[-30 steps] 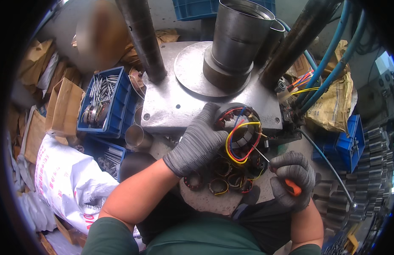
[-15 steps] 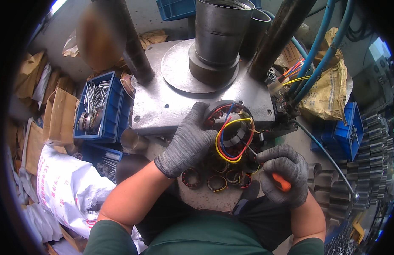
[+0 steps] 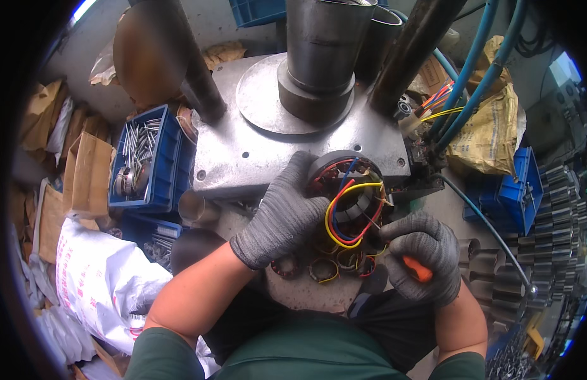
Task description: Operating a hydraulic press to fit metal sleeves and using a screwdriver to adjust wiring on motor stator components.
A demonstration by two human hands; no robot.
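Orange-handled tool (tip unclear) is partly hidden by the right grip.

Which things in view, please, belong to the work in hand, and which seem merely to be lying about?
Apparently in use: ring with coloured wires, in the left hand; orange-handled tool, in the right hand.

Apparently lying about: white sack; cardboard box; blue bin of metal rods; yellowish bag.

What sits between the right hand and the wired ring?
In the head view, the thin shaft of the orange-handled tool runs from the right hand toward the wired ring.
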